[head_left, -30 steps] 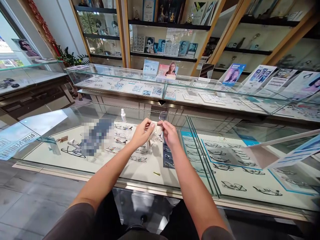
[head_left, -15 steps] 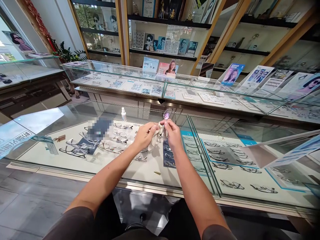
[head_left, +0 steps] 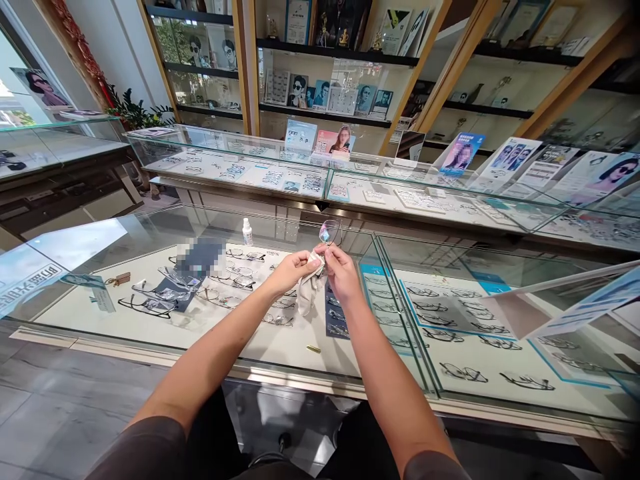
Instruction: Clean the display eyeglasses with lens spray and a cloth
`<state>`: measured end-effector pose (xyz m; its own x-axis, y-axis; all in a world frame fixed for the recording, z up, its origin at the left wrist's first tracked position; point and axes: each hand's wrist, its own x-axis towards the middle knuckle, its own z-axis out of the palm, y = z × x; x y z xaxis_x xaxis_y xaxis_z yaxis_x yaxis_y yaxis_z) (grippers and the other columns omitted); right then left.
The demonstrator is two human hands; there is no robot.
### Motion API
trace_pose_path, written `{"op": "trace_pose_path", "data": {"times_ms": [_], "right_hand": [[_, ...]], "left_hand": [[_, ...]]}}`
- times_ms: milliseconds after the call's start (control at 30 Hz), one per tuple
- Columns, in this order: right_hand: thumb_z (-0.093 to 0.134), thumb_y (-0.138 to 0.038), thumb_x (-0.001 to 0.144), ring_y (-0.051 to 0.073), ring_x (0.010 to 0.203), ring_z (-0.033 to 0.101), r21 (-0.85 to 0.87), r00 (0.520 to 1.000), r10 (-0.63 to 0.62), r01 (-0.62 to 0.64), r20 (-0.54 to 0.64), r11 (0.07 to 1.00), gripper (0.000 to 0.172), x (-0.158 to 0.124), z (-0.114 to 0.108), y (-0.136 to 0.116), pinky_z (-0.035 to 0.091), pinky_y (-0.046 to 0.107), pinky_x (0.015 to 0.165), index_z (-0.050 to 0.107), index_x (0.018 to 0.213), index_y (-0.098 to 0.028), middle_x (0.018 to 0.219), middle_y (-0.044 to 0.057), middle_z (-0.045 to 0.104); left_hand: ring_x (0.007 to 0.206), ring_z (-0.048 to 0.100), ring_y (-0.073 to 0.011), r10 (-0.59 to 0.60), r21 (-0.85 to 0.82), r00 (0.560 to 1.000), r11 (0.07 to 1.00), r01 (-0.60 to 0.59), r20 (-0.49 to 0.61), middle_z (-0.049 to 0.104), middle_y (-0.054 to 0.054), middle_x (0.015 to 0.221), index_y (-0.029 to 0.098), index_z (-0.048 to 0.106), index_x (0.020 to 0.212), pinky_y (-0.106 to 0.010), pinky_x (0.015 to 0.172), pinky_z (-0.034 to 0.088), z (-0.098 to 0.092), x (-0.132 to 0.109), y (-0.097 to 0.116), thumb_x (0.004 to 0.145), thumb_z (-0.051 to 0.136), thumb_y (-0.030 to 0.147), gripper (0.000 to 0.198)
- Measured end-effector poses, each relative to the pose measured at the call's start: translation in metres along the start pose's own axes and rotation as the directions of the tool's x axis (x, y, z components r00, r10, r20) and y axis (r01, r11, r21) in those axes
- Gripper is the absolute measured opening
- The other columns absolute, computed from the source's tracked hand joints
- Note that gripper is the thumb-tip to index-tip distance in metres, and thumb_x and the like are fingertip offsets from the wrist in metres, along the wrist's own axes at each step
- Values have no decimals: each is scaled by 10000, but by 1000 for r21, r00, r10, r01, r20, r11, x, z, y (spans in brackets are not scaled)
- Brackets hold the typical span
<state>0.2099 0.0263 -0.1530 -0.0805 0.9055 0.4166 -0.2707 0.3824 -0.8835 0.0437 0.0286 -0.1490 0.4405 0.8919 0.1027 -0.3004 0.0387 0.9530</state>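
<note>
My left hand point(head_left: 296, 268) is closed on a pale cleaning cloth point(head_left: 309, 293), which hangs down below its fingers. Close beside it, my right hand point(head_left: 341, 270) pinches a pair of eyeglasses point(head_left: 331, 232) low on the frame. One lens stands up above the fingertips with a bluish-purple glint; the rest of the glasses is mostly hidden by the hands and cloth. Both hands are held above the glass counter, with the fingers nearly touching. A white spray bottle point(head_left: 247, 232) stands upright on the counter beyond my left hand.
The glass display counter point(head_left: 280, 363) spans the front, with rows of eyeglasses point(head_left: 463, 372) inside. A leaning sign panel point(head_left: 590, 300) stands at the right and a small card point(head_left: 103, 293) at the left. Behind are a second display case point(head_left: 225, 143) and shelves point(head_left: 330, 50).
The glasses have turned, so the lens shows wider and more face-on. The cloth hangs lower and looser, and my left fingers have shifted slightly away from the lens.
</note>
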Motion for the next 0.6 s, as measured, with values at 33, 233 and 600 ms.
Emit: {"op": "trace_pose_path", "data": {"times_ms": [33, 233, 600], "right_hand": [[793, -599, 926, 259, 1144, 669, 10, 1000, -5, 5, 2, 1000, 298, 0, 1, -1, 515, 381, 1053, 843, 936, -305, 1052, 44, 713], [803, -617, 908, 286, 1176, 708, 44, 998, 46, -47, 33, 998, 330, -2, 7, -4, 510, 452, 1136, 818, 902, -288, 1132, 63, 801], [796, -673, 878, 271, 1119, 701, 1, 997, 40, -40, -63, 999, 387, 2, 4, 1, 559, 399, 1004, 809, 906, -287, 1108, 58, 793]], "left_hand": [[771, 650, -136, -7, -30, 1000, 1000, 7, 4, 715, -10, 849, 168, 709, 951, -260, 745, 474, 1, 0, 0, 692, 982, 622, 589], [887, 710, -150, -23, -175, 999, 984, 29, 34, 760, -25, 995, 189, 709, 1178, -283, 870, 535, 6, -2, 2, 640, 1059, 430, 686], [764, 610, -127, 119, 101, 977, 990, -102, -179, 675, 9, 884, 221, 581, 963, -263, 720, 468, 3, 2, -10, 649, 1010, 547, 624]]}}
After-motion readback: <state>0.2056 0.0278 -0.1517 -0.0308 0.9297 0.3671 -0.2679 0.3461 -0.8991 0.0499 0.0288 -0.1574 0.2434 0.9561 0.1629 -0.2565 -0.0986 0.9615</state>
